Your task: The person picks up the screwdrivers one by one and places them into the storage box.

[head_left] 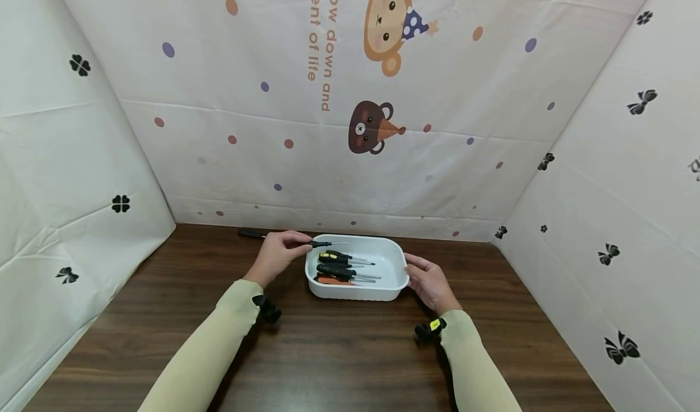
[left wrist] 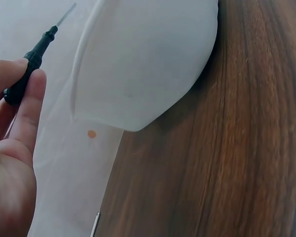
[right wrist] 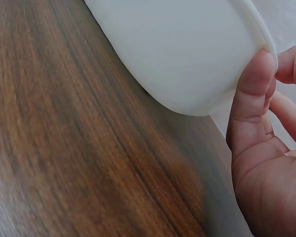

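Observation:
A white plastic tray sits near the back of the table, with several screwdrivers lying in its left half. Black-handled ones lie over an orange-handled screwdriver there. My left hand pinches a small dark screwdriver by its handle between thumb and fingers. Its thin shaft points right, above the tray's back left corner. At the tray's right end my right hand grips the rim, thumb on the outer wall and a finger over the edge.
Behind the left hand another black-handled screwdriver lies on the dark wooden table, close to the back wall. Printed white cloth hangs behind the table and along both sides. Each wrist carries a small black camera.

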`<state>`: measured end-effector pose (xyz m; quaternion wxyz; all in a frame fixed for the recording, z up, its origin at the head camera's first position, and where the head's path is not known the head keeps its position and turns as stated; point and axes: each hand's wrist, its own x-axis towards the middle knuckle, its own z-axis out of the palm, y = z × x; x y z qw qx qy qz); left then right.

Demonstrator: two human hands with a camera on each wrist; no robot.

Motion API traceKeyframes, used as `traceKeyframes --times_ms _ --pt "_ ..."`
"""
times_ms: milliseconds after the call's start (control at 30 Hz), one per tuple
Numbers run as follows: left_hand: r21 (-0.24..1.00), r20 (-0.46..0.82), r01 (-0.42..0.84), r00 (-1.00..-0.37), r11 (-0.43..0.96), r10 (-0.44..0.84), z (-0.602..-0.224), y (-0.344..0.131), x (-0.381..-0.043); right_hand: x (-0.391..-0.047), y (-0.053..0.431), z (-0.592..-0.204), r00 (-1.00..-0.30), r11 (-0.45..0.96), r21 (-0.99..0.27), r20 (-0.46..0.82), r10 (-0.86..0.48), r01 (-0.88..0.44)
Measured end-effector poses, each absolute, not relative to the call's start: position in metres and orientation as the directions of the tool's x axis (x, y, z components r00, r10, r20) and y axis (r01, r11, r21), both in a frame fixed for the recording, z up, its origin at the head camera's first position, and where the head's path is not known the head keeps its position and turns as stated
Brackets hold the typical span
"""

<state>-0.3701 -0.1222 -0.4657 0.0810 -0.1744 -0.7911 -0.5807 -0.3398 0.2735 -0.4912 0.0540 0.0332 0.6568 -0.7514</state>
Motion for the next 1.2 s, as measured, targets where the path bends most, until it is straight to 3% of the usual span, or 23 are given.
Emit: traceKeyframes --times_ms 600,967,1200 --pt "0.812 0.310 0.406 -0.909 0.419 0.280 -0.468 -0.092 -0.381 -0.341 0.276 -0.491 -0.991 -0.122 -0.984 -0.123 -0.046 0.128" --pt "0.701 0.347 0.520 -0.847 0.488 0.404 -0.467 -0.078 -0.388 -0.339 0.274 -0.491 -0.991 -0.129 -0.983 -0.129 -0.044 0.134" --pt "0.671 0.331 0.516 -0.851 0.532 0.408 -0.465 -0.074 -0.388 -0.340 0.274 -0.491 -0.990 -0.112 -0.984 -0.135 -0.048 0.139"
